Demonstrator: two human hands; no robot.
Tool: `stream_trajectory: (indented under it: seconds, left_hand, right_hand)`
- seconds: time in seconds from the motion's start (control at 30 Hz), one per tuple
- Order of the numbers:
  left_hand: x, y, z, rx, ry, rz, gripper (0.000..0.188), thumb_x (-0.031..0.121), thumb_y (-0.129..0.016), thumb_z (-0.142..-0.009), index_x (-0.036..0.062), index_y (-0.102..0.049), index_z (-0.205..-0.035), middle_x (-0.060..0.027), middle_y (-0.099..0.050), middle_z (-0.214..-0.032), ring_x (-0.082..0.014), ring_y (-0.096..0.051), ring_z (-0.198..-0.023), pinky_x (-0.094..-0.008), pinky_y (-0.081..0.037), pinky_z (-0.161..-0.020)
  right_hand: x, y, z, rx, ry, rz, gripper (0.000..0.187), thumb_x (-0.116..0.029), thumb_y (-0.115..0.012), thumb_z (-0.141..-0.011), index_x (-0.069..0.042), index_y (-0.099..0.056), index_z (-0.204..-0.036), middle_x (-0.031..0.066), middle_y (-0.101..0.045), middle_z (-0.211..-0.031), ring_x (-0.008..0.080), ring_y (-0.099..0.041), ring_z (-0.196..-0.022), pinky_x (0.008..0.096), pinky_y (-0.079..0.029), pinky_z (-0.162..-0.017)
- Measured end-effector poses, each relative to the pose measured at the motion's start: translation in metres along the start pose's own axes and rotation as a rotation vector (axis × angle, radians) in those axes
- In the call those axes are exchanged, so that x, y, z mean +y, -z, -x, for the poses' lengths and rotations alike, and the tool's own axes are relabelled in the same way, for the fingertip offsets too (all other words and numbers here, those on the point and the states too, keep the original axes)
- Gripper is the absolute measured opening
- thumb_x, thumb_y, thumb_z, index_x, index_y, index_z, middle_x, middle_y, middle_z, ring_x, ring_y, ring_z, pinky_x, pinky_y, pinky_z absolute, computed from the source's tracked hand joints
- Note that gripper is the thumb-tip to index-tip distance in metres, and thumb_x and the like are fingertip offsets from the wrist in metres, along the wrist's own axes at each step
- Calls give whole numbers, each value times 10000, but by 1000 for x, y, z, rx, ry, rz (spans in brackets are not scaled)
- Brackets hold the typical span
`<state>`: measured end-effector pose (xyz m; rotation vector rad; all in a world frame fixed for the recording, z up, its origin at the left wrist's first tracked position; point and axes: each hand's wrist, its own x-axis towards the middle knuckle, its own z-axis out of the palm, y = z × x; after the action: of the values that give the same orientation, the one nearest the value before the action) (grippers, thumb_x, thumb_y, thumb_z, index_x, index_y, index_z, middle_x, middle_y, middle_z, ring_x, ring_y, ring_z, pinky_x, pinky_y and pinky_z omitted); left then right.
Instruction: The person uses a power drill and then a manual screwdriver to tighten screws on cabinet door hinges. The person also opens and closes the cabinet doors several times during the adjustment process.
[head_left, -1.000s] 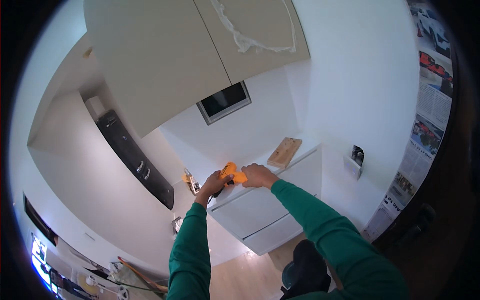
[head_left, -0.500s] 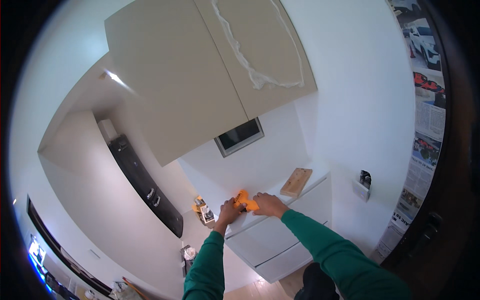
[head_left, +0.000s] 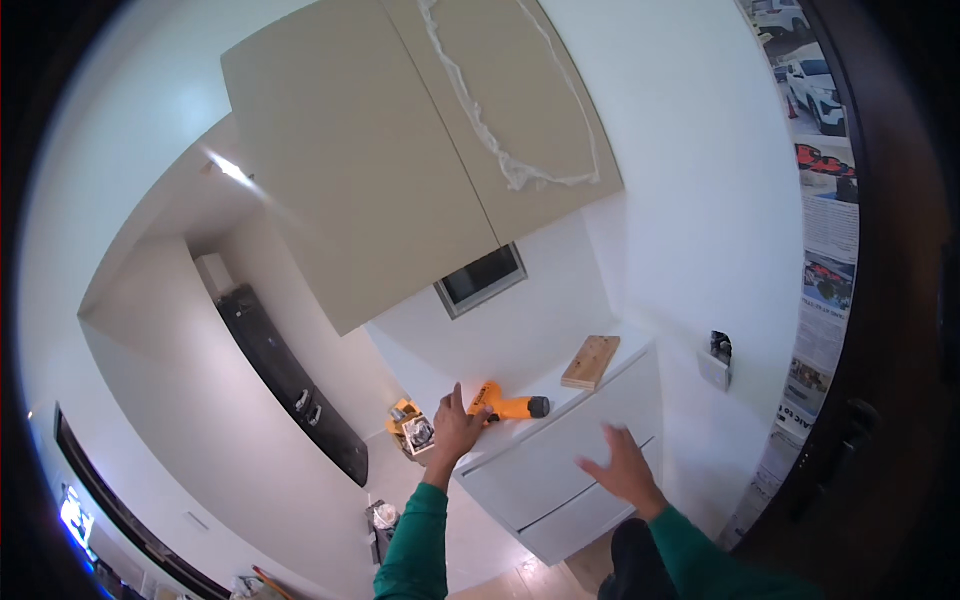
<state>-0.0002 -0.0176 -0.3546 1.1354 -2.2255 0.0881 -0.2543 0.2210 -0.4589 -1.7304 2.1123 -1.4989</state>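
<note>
An orange cordless drill (head_left: 512,407) with a black end on its handle lies on the white countertop (head_left: 545,385). My left hand (head_left: 457,432) is beside the drill at its left, its index finger raised and its thumb reaching to the drill's edge. Whether the thumb touches it I cannot tell. My right hand (head_left: 627,468) is apart from the drill, in front of the drawers, with fingers and thumb spread and nothing in it. A wooden board (head_left: 591,361) lies on the counter to the right of the drill.
Beige wall cabinets (head_left: 370,150) hang above the counter. White drawers (head_left: 575,460) form its front. Left of the counter are a yellow tool or case (head_left: 404,412) and a tall dark refrigerator (head_left: 290,385). A wall box (head_left: 716,362) is at the right, near a newspaper-covered strip (head_left: 830,235).
My right hand has let go of the drill's handle and moved right and down, opening. My left hand's index finger has lifted. The drill stays on the counter.
</note>
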Motion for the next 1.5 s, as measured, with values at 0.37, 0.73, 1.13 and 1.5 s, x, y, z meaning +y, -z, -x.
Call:
stream_trajectory:
  seconds: [0.37,0.73,1.13,1.5]
  left_hand:
    - [129,193,-31,555,-411,261,492,194,-769,-932,19,-593,-1357,-203,-633,-1312,-363,-609,-1244,-418,-473,-1060]
    - [96,330,-129,995,-212,-147,874,492,-777,-905,-8,-410,-1521,-252,-449,-1508,-371,-455,-1414,-486,-394,-1144]
    - [50,270,-157,699,-195,636,869,492,-751,-931,-73,-418,-1500,-236,-509,-1481,-321,-492,-1375,-419,-364,-1160]
    - [40,266,-148,589,-276,644,729,453,-747,-947,-26,-491,-1435,-195,-630,-1310,-275,-614,-1206,-383,-485,-1034]
  right_hand:
    - [111,94,276,-253,-630,-144,783,-464,-796,-871,55,-507,-1380,246,-605,-1217,328,-638,-1055,428,-525,-929]
    - [-2,83,-22,-24,-306,-991,470,-247,-615,-1038,2,-503,-1420,101,-656,-1204,147,-639,-1033,307,-519,-879]
    - [-153,97,-317,-40,-165,-1604,724,-336,-589,-1028,91,-299,-1535,292,-424,-1507,380,-463,-1387,539,-382,-1149]
    - [-150,112,-335,-189,-100,-1588,742,-332,-557,-1034,143,-259,-1520,293,-386,-1544,426,-383,-1462,564,-335,-1196]
